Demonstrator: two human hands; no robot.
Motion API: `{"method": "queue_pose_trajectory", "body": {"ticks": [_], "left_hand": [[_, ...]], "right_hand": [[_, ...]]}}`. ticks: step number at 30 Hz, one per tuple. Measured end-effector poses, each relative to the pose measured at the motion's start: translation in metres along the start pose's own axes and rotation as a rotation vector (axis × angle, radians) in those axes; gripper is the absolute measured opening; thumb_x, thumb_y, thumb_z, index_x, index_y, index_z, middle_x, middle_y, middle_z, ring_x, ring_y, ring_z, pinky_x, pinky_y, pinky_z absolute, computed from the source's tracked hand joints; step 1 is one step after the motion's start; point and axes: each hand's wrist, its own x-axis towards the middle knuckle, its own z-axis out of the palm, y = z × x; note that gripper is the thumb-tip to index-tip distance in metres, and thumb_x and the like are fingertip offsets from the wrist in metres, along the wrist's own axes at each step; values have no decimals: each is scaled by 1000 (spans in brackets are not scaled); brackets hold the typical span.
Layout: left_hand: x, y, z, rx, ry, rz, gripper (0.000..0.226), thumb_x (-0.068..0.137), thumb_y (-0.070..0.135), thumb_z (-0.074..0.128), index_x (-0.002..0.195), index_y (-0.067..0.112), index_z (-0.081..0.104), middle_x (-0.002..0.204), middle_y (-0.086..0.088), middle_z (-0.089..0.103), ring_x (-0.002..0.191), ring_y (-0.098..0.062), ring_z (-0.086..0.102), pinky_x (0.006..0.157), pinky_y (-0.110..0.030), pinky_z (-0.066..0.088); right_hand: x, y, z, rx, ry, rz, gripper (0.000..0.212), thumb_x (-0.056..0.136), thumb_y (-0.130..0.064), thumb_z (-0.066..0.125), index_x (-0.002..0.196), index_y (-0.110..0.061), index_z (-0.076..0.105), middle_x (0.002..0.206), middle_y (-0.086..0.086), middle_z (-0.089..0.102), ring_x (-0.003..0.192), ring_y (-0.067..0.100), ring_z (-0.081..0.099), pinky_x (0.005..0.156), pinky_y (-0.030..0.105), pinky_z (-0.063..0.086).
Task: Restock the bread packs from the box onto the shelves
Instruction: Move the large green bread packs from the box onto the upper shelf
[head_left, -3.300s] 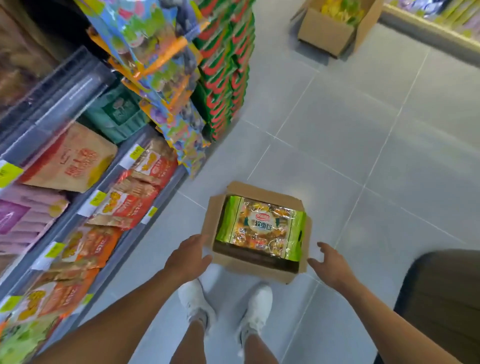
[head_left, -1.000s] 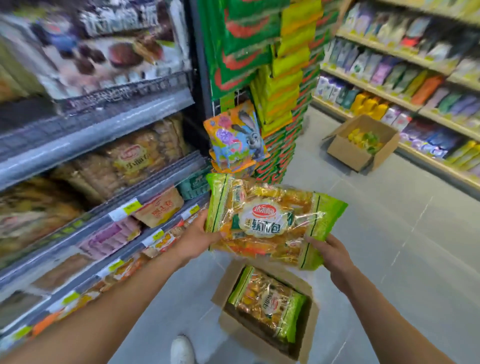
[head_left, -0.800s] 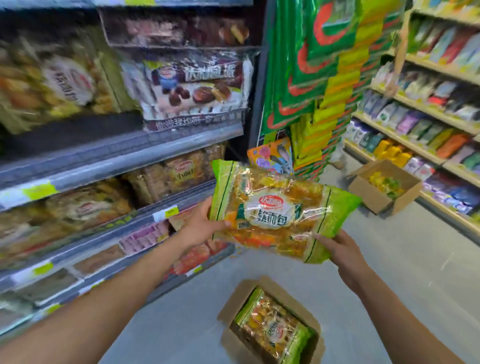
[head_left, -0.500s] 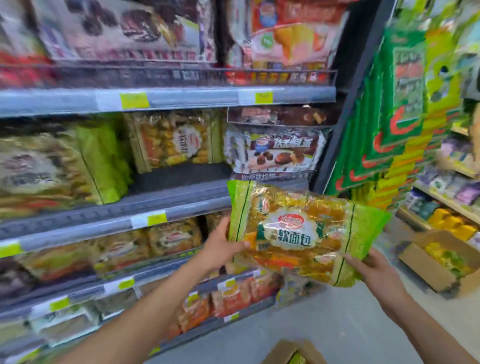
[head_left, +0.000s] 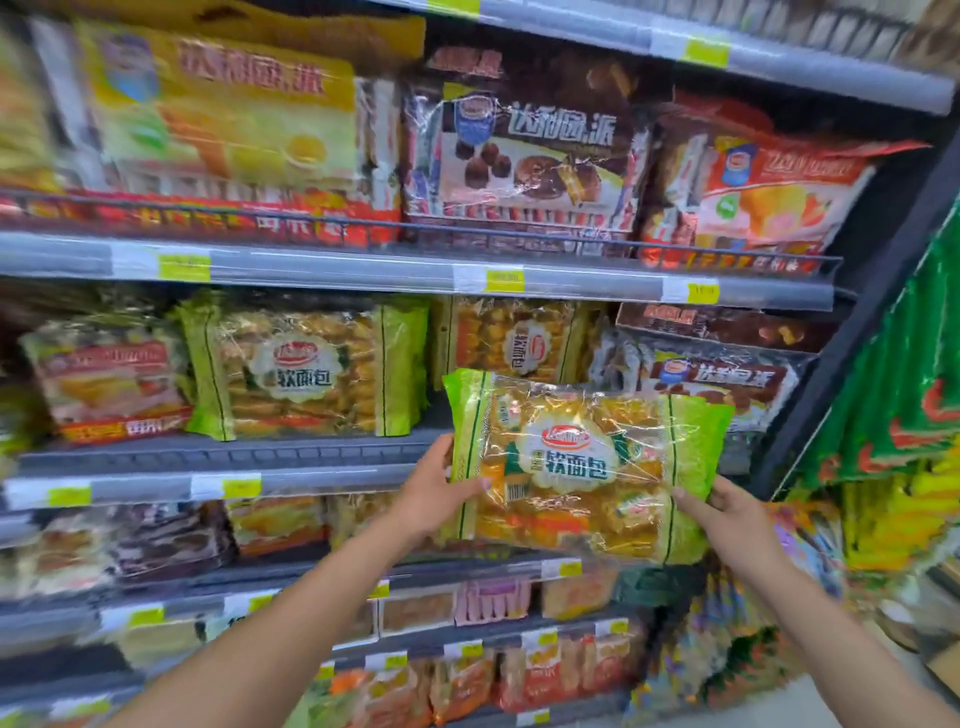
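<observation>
Pinching the bread pack (head_left: 582, 462) at each end, left hand (head_left: 436, 493) and right hand (head_left: 727, 512) hold it before the middle shelf (head_left: 218, 457). Slick wrap could slip, or the pack could snag on the one standing behind (head_left: 514, 338).

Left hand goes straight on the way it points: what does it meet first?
Probably the sideways bread pack shelved behind the held bread pack, whose left edge the left hand grips. The bare shelf gap lies just left of that line; depth is unclear.
</observation>
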Motion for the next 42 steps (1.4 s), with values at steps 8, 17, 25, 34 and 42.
{"method": "queue_pose_trajectory", "body": {"ticks": [8,17,25,34,42], "left_hand": [[6,-7,-49,-5,97,-26,88,89,34,74,158,21,20,164,-3,26,150,-21,27,118,-41,30],[40,7,-61,22,164,19,84,90,36,72,157,24,23,162,-2,30,148,-22,30,115,-45,33],[99,17,-44,77,185,-21,78,95,29,67,158,25,20,161,1,31,117,-13,57,97,-28,47],[151,18,-23,71,247,-50,76,97,-3,56,158,19,16,124,4,47,108,-22,61,80,-23,43],[182,-12,-14,66,298,-39,83,89,-8,64,156,22,23,128,1,54,97,-25,61,72,-16,52]], "right_hand": [[17,-41,51,64,-88,2,15,95,-21,67,110,-22,66,109,-3,70,91,7,62,78,29,50],[76,-58,75,-32,-104,-23,29,97,-28,64,113,-4,65,117,6,68,111,24,60,91,38,51],[145,-65,82,-137,-170,-43,69,94,-35,66,152,-11,37,156,9,40,141,29,40,112,46,36],[196,-51,103,-271,-281,-16,79,92,-6,67,157,-9,22,162,10,29,147,27,31,116,38,28],[222,-35,123,-272,-293,-16,82,94,-10,67,159,-10,17,163,9,25,149,26,26,115,28,24]]}}
